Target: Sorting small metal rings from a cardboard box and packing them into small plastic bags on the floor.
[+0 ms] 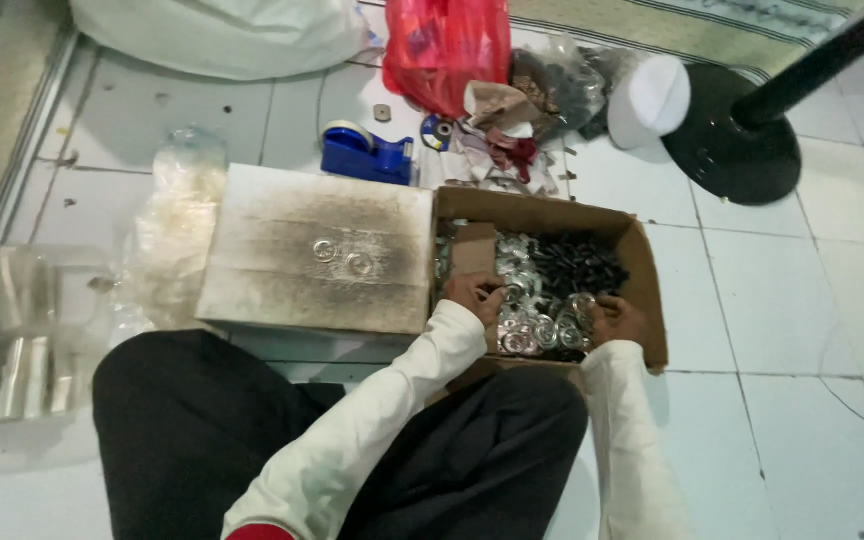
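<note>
Head view: shiny round metal washers (532, 330), cardboard box (642, 260).

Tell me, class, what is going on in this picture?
A person sits on a tiled floor with both hands in an open cardboard box. The left hand and right hand rest among shiny round metal pieces; dark small parts lie behind those. Two more round pieces sit on a worn board beside the box. A blue tape dispenser lies beyond.
</note>
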